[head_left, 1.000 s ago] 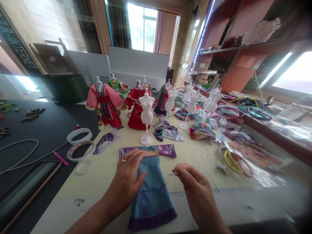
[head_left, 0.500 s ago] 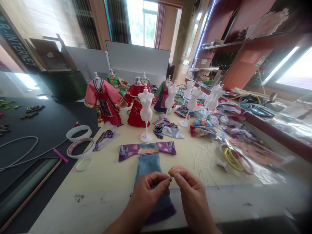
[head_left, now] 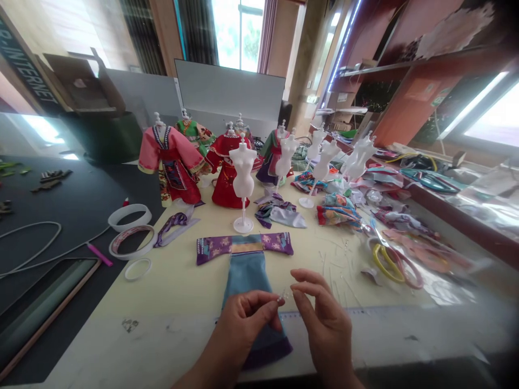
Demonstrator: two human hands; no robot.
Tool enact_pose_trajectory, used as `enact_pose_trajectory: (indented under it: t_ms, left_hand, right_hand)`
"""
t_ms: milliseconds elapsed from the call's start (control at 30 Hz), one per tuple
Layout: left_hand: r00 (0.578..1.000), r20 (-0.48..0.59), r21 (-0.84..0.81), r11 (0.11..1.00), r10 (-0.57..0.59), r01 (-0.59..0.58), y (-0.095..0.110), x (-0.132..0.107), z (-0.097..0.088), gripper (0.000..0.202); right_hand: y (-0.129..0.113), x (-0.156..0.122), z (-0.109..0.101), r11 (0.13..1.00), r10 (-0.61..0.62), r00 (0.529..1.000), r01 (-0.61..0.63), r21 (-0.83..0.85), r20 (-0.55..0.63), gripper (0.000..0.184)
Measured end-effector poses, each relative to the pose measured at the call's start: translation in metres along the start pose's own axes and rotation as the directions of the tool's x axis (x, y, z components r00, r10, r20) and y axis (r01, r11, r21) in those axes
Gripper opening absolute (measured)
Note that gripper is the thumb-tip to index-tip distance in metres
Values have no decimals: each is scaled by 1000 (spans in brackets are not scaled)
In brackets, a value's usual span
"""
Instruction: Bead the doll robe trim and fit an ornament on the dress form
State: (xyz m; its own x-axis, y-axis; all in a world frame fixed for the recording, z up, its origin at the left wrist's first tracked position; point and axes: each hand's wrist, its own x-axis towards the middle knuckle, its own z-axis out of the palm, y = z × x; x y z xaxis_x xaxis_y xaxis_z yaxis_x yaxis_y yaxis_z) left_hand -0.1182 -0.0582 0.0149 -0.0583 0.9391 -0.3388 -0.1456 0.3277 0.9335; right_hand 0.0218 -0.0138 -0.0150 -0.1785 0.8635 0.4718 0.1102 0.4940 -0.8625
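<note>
A small doll dress (head_left: 246,270) with a blue skirt and purple sleeves lies flat on the pale table (head_left: 174,286) in front of me. Both hands hover over its lower skirt. My left hand (head_left: 243,327) pinches a tiny clear piece (head_left: 280,297) between thumb and forefinger. My right hand (head_left: 324,319) is beside it, its thumb and forefinger closed toward the same piece and its other fingers curled. A bare white doll mannequin (head_left: 242,181) stands just beyond the dress collar.
Dressed mannequins in pink (head_left: 172,162) and red (head_left: 227,173) and several bare white ones stand at the back. Folded fabric (head_left: 279,213), tape rolls (head_left: 130,237) and yellow-handled scissors (head_left: 385,265) lie around. A ruler (head_left: 365,312) lies along the near edge.
My left hand left the dress bodice and came down to meet my right hand over the skirt. It now pinches the tiny clear piece. The view tilted slightly.
</note>
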Motion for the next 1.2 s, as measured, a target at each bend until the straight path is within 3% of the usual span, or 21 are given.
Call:
enact_pose_trajectory:
  t_ms: [100,233,367,667,967,1200]
  left_hand:
    - [999,27,-64,998,-26,28,-1,-3,-1,25]
    - [998,55,-188,981,-34,43,0,-8,-3,35]
    - [995,70,-227,970,-76,90,-1,-11,-5,31]
    - [998,7,-5,998,67,-67,-8,-8,-3,20]
    - [963,-15,216,941,270,-261,-10,-10,0,15]
    - [953,-31,249,925,302,-285,-13,-9,-1,15]
  right_hand:
    - [1,-1,-2,991,-107,994,107,-84,-2,15]
    - [1,-4,-3,982,-144,990,144,-122,12,17]
    - [-3,-3,-1,965,-211,977,212,-153,21,18]
    - [-4,-6,3,899,-339,937,350,-263,87,24]
    - [-1,-7,2,836,-400,906,423,-350,137,25]
    - [-2,-5,0,801,-430,887,462,-381,171,26]
